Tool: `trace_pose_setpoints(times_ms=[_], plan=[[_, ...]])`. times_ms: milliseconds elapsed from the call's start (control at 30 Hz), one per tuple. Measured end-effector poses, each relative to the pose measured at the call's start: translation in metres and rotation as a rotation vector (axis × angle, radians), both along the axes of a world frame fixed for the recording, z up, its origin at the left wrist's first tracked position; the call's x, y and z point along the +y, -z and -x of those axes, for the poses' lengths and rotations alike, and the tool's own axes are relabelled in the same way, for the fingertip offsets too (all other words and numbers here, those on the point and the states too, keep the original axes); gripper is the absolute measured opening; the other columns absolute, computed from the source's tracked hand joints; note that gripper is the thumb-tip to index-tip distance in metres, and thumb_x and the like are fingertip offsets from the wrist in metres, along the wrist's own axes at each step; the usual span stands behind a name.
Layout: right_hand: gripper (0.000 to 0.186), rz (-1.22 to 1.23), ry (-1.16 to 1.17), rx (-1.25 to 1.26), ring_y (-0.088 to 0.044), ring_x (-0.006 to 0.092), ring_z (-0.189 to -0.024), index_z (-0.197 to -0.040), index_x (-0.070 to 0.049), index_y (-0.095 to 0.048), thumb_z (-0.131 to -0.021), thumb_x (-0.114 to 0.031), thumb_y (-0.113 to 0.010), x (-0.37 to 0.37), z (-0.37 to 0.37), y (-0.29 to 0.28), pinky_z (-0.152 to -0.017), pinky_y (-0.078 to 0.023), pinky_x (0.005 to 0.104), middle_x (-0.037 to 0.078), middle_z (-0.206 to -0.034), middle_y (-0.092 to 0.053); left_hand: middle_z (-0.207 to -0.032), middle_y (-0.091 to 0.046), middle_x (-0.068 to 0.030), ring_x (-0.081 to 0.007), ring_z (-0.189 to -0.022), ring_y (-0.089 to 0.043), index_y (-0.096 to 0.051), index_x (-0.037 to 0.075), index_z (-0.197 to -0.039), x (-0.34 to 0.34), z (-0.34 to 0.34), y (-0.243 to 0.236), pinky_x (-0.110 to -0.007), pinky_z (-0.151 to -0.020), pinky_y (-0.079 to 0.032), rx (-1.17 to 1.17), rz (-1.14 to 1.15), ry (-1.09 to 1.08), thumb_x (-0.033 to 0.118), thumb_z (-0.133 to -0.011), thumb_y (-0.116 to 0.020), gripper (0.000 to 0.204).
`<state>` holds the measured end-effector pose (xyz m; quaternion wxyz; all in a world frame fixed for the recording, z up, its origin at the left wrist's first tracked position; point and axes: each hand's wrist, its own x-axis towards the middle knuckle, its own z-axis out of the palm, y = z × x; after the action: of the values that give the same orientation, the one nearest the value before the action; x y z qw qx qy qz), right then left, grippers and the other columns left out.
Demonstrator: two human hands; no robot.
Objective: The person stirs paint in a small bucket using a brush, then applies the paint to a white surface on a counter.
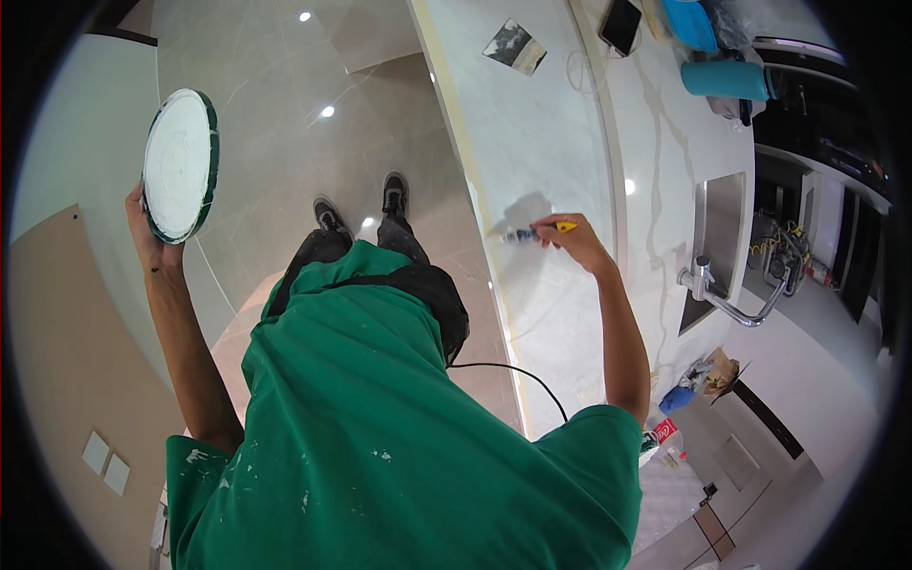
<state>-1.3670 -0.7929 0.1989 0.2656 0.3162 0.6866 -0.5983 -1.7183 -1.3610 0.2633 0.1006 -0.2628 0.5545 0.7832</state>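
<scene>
My left hand [150, 233] grips a round lid [180, 161] from its lower edge. The lid has a dark green rim, and its inner face is coated with white paint. Over on the right, my right hand [575, 239] is closed around a paintbrush [564, 227] with a yellow handle. Its white-tipped bristles point left, at or close against the white panel [541, 313] beside the counter; whether they touch cannot be made out. Pale yellow tape [467, 157] runs along the panel's left edge.
A marbled countertop [655, 123] carries a phone [620, 26], a teal bottle [727, 81] and a sink with a chrome faucet [701, 277]. A dark picture-like card [515, 47] is on the panel. A black cable [513, 369] crosses near my waist. My shoes [395, 194] stand on grey tiles.
</scene>
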Motion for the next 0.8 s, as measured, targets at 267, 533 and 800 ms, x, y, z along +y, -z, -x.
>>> trace_pose_setpoints(times_ms=[267, 533, 800], plan=[[0.020, -0.016, -0.052, -0.016, -0.065, 0.0105, -0.077, -0.108, 0.000, -0.077, -0.094, -0.014, -0.070, 0.001, 0.026, -0.007, -0.065, -0.045, 0.0243, 0.004, -0.086, -0.073, -0.141, -0.060, -0.0130, -0.0280, -0.126, -0.062, -0.050, 0.002, -0.132, -0.015, 0.009, 0.009, -0.042, -0.107, -0.053, 0.044, 0.008, 0.022, 0.027, -0.110, -0.041, 0.035], [0.021, -0.019, -0.074, 0.053, -0.065, 0.0102, -0.077, -0.108, 0.000, -0.077, -0.095, -0.015, -0.071, 0.008, 0.070, -0.006, -0.064, -0.045, 0.0235, 0.004, -0.087, -0.074, -0.137, -0.063, -0.0126, -0.0275, -0.121, -0.064, -0.048, 0.002, -0.133, -0.021, 0.001, 0.005, -0.042, -0.104, -0.055, 0.069, 0.116, -0.038, 0.027, -0.110, -0.040, 0.035], [0.023, -0.088, -0.049, 0.231, -0.064, 0.0100, -0.078, -0.114, 0.002, -0.075, -0.097, -0.013, -0.071, 0.019, 0.165, 0.005, -0.064, -0.045, 0.0230, 0.006, -0.092, -0.075, -0.139, -0.061, -0.0123, -0.0286, -0.126, -0.060, -0.052, -0.002, -0.140, -0.011, 0.006, -0.005, -0.044, -0.110, -0.049, 0.018, 0.035, -0.106, 0.032, -0.108, -0.042, 0.048]])
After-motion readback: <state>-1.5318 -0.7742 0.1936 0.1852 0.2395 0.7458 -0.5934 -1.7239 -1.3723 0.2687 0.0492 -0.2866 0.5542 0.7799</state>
